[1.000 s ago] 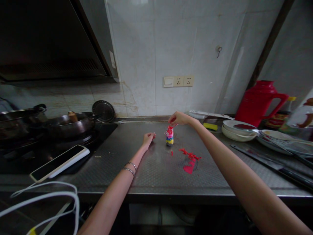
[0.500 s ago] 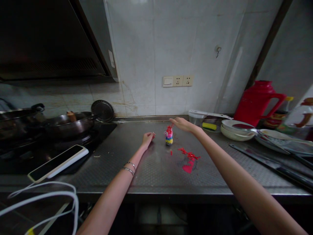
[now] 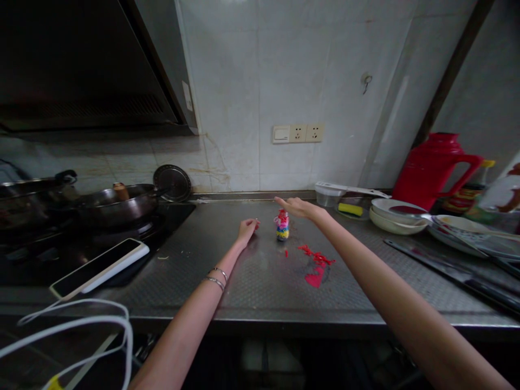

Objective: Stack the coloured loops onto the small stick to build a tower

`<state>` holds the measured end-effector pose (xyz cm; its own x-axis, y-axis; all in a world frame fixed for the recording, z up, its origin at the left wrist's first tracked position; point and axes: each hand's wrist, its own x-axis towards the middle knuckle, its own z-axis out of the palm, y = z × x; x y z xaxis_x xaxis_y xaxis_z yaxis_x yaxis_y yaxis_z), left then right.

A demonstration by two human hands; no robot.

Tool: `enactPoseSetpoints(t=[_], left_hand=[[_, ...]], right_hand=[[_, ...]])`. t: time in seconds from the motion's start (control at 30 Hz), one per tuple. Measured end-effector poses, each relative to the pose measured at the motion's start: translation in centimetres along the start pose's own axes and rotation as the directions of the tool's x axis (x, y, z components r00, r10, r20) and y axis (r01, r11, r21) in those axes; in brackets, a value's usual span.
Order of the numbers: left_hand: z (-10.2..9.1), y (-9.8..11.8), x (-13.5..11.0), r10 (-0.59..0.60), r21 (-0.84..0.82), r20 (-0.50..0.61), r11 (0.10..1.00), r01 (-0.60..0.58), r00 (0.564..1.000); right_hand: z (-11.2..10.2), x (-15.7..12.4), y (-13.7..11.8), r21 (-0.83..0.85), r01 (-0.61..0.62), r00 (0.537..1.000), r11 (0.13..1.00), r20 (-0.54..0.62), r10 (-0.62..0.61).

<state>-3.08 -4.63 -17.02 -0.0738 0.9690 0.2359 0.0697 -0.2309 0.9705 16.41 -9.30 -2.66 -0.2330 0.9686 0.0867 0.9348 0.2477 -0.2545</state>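
A small stack of coloured bands, pink on top with yellow and blue below (image 3: 282, 226), stands upright on the steel counter (image 3: 260, 281). My right hand (image 3: 297, 207) hovers flat just above and behind it, fingers stretched out, holding nothing. My left hand (image 3: 247, 229) rests on the counter a little to the left of the stack with its fingers curled in; what it holds, if anything, is hidden. Red scraps (image 3: 314, 264) lie on the counter to the right of the stack.
A phone (image 3: 99, 267) lies by the stove at left, near dark pans (image 3: 117, 203). Bowls and plates (image 3: 396, 215), a red thermos jug (image 3: 433, 170), a yellow sponge (image 3: 350, 208) and a long knife (image 3: 450, 273) crowd the right. White cables (image 3: 81, 330) hang at lower left.
My right hand let go of the top of the stack and opened flat above it. The left hand stayed put.
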Motion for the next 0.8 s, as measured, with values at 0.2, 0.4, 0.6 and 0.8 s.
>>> enactPoseSetpoints(t=[0.2, 0.4, 0.6, 0.8], left_hand=[[0.0, 0.2, -0.1, -0.005, 0.0, 0.002, 1.0, 0.005, 1.0], [0.1, 0.3, -0.2, -0.004, -0.007, 0.0, 1.0, 0.004, 1.0], [0.1, 0.3, -0.2, 0.01, 0.003, 0.006, 1.0, -0.01, 1.0], [0.0, 0.2, -0.2, 0.013, 0.005, 0.01, 1.0, -0.013, 1.0]], right_hand=[[-0.5, 0.0, 0.0, 0.017, 0.019, 0.999, 1.0, -0.031, -0.019], [-1.8, -0.7, 0.1, 0.015, 0.052, 0.989, 0.999, -0.141, -0.05], [-1.8, -0.7, 0.3, 0.087, 0.133, 0.977, 0.987, -0.176, -0.116], [-0.6, -0.3, 0.4, 0.123, 0.112, 0.992, 0.986, -0.072, -0.103]])
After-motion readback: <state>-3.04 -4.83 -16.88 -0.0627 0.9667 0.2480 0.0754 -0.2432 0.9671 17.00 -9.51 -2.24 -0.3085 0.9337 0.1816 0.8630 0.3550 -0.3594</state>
